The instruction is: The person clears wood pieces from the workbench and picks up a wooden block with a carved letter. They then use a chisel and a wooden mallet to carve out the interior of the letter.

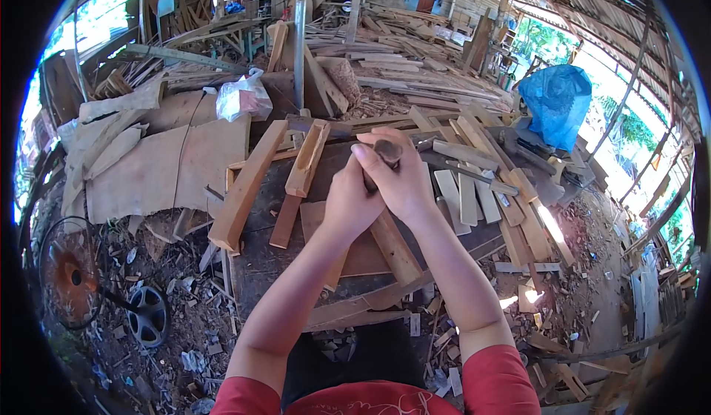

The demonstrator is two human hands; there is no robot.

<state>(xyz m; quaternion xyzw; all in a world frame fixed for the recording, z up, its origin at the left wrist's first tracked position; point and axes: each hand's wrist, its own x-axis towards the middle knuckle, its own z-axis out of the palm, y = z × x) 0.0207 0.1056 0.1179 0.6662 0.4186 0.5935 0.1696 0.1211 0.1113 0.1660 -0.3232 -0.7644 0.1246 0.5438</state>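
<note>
Head camera: a person in a red shirt is standing over a cluttered workbench [259,267] in an open-sided timber shed; both hands are closing tight together around a dark tool handle [387,150], whose rounded end is poking out above the fingers, on the side away from the body; the left hand [348,206] is wrapping it from the near left and the right hand [407,187] from the right, fingers fully curled, neither nearer than the other; the handle's long axis seems to be running down towards the bench, though its lower end is hidden by the palms; a wooden batten [396,253] is lying slantwise directly beneath the grip; a grooved wooden piece [307,159] and a long plank [244,189] are resting just to the left; a blue plastic sack [557,100] is sitting well apart, far right; offcuts are littering the ground.
</note>
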